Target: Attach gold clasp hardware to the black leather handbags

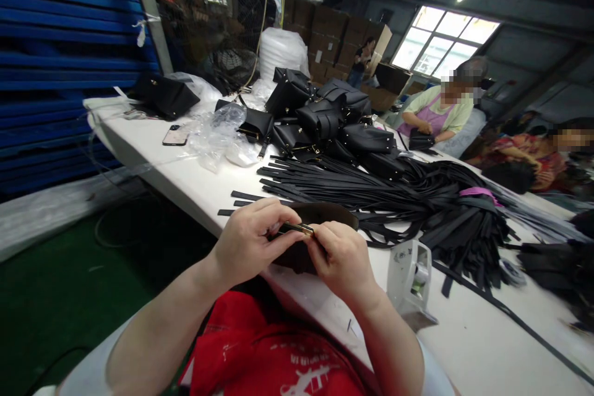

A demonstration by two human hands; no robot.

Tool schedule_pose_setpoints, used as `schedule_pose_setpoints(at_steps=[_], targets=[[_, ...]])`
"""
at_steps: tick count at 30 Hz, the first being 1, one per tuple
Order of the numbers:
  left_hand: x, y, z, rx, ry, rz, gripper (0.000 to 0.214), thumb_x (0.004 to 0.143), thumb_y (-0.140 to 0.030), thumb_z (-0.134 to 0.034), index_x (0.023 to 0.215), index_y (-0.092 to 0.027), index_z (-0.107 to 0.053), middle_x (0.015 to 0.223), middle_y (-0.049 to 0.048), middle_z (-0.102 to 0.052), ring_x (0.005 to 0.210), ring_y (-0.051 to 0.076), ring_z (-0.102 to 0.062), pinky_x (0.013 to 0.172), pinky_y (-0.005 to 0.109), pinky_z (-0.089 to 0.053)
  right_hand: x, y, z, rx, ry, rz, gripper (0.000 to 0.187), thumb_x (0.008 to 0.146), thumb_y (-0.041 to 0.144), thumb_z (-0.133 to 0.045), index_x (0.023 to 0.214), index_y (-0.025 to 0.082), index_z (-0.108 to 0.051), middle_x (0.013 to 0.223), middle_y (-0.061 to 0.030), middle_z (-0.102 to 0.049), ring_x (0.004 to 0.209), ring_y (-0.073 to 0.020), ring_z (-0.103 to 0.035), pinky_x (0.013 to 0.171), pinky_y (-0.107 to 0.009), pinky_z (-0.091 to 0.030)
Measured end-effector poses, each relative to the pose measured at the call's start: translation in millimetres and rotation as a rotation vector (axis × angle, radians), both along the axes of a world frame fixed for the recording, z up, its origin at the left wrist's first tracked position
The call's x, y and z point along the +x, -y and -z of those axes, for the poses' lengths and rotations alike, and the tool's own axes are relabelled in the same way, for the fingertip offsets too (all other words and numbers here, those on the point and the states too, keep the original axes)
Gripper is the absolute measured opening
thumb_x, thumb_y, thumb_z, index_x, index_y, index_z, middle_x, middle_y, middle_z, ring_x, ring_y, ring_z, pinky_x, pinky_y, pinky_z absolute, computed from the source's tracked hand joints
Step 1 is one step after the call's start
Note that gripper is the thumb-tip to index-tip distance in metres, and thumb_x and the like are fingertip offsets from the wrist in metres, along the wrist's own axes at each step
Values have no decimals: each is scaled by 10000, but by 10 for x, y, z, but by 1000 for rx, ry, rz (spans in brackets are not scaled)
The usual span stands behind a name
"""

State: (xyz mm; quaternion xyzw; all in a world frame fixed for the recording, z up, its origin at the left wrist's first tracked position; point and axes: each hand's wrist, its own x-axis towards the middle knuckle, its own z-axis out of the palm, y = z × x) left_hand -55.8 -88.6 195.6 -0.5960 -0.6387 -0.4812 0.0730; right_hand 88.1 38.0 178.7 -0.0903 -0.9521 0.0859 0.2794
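Note:
Close in front of my body, my left hand (pixel 250 238) pinches a short black strap (pixel 288 227) with a gold-coloured metal piece (pixel 306 229) at its end. From the other side, the fingers of my right hand (pixel 346 257) close on that metal end. Behind and below both hands is a dark brown-black bag piece (pixel 331 215), partly covered by them; how it joins the strap cannot be made out. Just beyond lie many long black straps (pixel 334 182), bundled on the right with a pink tie (pixel 477 193).
A heap of black handbags (pixel 320 117) covers the table's (pixel 139 136) far side. Clear plastic bags (pixel 218 136) and a phone (pixel 175 135) lie left. A tape dispenser (pixel 408 275) stands beside my right forearm. Two co-workers (pixel 440 105) sit at right. Blue stacked racks (pixel 65 62) stand left.

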Motion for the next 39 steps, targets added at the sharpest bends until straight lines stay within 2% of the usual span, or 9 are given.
schedule_pose_setpoints(at_steps=[6,11,15,22,24,28,34,39], targets=[[-90,17,-151,-96,-185,85,177,883,-277,-601,746,-185,-664,679,0,-583,614,104,-520,568,210,-405,-3,-29,-43,163,84,-1,190,959,273,-471,937,186,-638,764,-35,-630,714,-181,-517,653,-328,-293],[-92,13,-146,-73,-260,45,159,878,-254,-597,763,-194,-689,669,5,-604,610,110,-542,570,214,-430,-15,-34,-70,221,84,12,191,958,266,-473,892,182,-631,737,-35,-622,698,-176,-509,651,-337,-287],[-86,27,-170,-118,-302,41,164,874,-215,-584,741,-197,-678,674,0,-600,610,109,-543,571,216,-422,-13,-31,-89,280,107,5,169,945,219,-480,830,189,-601,709,-26,-601,686,-179,-494,645,-342,-271],[-94,34,-251,-205,-311,68,180,871,-214,-568,715,-199,-657,673,-9,-575,613,106,-544,560,219,-405,-33,-36,-104,278,145,-21,195,947,213,-463,794,187,-580,705,-37,-595,690,-180,-495,643,-339,-268],[-86,31,-235,-181,-314,54,190,886,-207,-542,734,-192,-655,679,-3,-573,625,112,-545,576,223,-413,-37,-24,-108,221,134,-28,217,949,237,-456,777,186,-579,710,-37,-605,685,-175,-504,642,-333,-272],[-29,24,-145,-96,-309,-7,162,899,-194,-527,787,-176,-642,694,10,-575,641,121,-546,608,236,-431,-34,34,-83,4,92,-71,224,924,242,-475,722,184,-552,680,-18,-600,635,-142,-507,621,-299,-285],[70,3,-29,-55,-254,-55,167,911,-177,-493,794,-177,-613,732,12,-578,662,118,-553,627,231,-451,-29,79,-25,-244,37,-55,276,883,243,-516,616,182,-485,590,16,-517,551,-106,-424,563,-276,-252],[61,-28,-16,-26,-197,18,130,911,-142,-494,831,-181,-589,826,24,-583,753,124,-567,688,223,-475,-41,-26,-56,-620,99,-270,348,932,323,-470,616,177,-471,606,31,-450,588,-101,-410,574,-232,-311]])
